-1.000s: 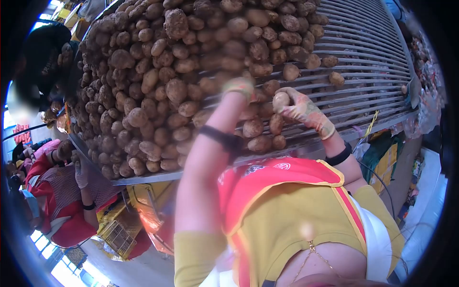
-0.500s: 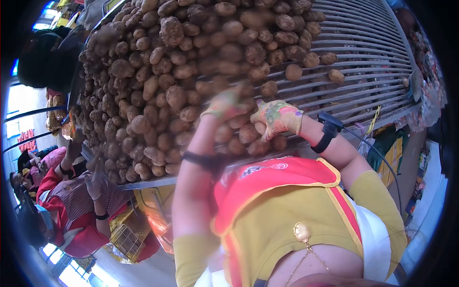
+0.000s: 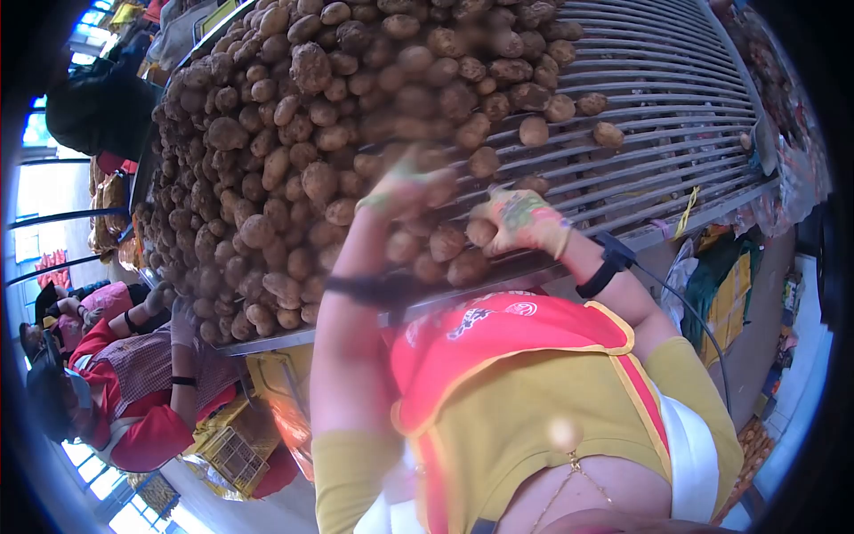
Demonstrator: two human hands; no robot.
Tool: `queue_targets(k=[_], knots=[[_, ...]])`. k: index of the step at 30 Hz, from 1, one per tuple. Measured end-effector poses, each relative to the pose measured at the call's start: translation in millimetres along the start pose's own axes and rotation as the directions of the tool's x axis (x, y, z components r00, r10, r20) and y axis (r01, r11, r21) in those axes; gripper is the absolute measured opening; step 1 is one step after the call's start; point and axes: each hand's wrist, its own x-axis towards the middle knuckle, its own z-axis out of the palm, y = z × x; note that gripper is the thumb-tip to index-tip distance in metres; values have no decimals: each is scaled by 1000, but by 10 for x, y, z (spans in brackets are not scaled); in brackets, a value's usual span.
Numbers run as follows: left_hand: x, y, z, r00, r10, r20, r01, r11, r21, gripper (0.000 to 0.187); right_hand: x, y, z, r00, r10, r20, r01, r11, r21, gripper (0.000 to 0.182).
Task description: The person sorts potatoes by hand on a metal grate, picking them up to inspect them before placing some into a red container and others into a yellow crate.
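Note:
My right hand [image 3: 529,221], in a patterned work glove, closes around a brown potato [image 3: 481,232] at the near edge of a slatted metal rack [image 3: 658,133]. My left hand [image 3: 409,185], gloved too, is over the right side of a big heap of soil-stained potatoes [image 3: 267,169]. Motion smears its fingers, so what they hold does not show. Several potatoes [image 3: 447,242] lie between my hands and the rack's front rail. Single potatoes [image 3: 608,134] sit apart on the bars to the right.
A co-worker in a red top [image 3: 156,436] stands at the left, a gloved hand [image 3: 184,325] by the heap. Near that person is a yellow crate [image 3: 238,449]. A dark cable [image 3: 689,276] runs from my right wristband. Plastic bags [image 3: 738,276] hang beyond the rack's right front.
My right hand has shifted slightly right and now has a potato at its fingertips. My left hand has moved a little left. The view has shifted slightly; the co-worker's gloved hand is nearer the heap.

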Motion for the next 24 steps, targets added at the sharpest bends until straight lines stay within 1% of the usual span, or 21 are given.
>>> queue_targets(k=[1, 2, 3, 4, 5, 7, 9, 10, 11, 12, 14, 16, 18, 19, 20, 21, 22, 24], knots=[[-55, -133, -105, 995, 83, 60, -69, 975, -209, 59, -45, 91, -35, 997, 6, -73, 1, 995, 102, 43], [-167, -181, -97, 989, 140, 43, -105, 881, -460, 60, -85, 167, -112, 999, 45, -16, -39, 958, 283, 53], [-282, -230, -89, 980, 197, 26, -128, 723, -679, 61, -152, 313, -24, 1000, 20, -20, -3, 790, 613, 55], [-504, -282, 44, 980, 196, -47, -136, 467, -874, 62, -213, 520, 162, 1000, -4, -29, 27, 511, 859, 57], [-672, -324, 155, 978, 172, -114, -142, 161, -977, 63, -265, 644, 256, 999, -24, -45, 48, 160, 986, 60], [-866, -348, 278, 955, 277, -106, -89, -76, -993, 65, -301, 565, 234, 988, -136, -78, 56, -159, 986, 75], [-1069, -373, 347, 916, 371, -149, -31, -306, -952, 66, -364, 256, 296, 971, -117, -207, 137, -438, 889, 77], [-1170, -418, 346, 940, 288, -185, -98, -292, -951, 68, -291, 161, 326, 975, -82, -208, 156, -420, 894, 84], [-1275, -462, 350, 955, 202, -219, -161, -268, -950, 70, -204, 10, 341, 978, -86, -190, 133, -449, 884, 85], [-1401, -484, 332, 948, 204, -245, -180, -292, -939, 70, -115, -168, 337, 981, -96, -168, 103, -476, 873, 85], [-1660, -516, 340, 933, 207, -295, -213, -343, -915, 71, 117, -546, 297, 976, -198, -89, -33, -540, 841, 73], [-1819, -567, 356, 913, 226, -339, -230, -399, -888, 71, 448, -793, 382, 935, -335, -113, -84, -521, 849, 62], [-1949, -713, 294, 879, 312, -360, -253, -334, -908, 69, 675, -1108, 418, 918, -393, -51, -134, -429, 893, 51], [-2076, -843, 257, 856, 331, -397, -302, -302, -904, 68, 767, -1292, 426, 903, -430, 1, -176, -368, 913, 45], [-2166, -1050, 270, 854, 291, -431, -332, -333, -883, 65, 841, -1527, 438, 876, -480, 55, -227, -308, 924, 40], [-2269, -1250, 318, 844, 227, -486, -384, -377, -843, 62, 865, -1875, 439, 797, -594, 106, -343, -301, 890, 41], [-2364, -1448, 362, 827, 161, -538, -438, -414, -798, 60, 894, -2216, 437, 701, -696, 155, -453, -267, 851, 42], [-3051, -1249, 483, 777, -57, -626, -585, -433, -686, 52, 1082, -2350, 885, 700, -661, 270, -430, -88, 899, 45]])
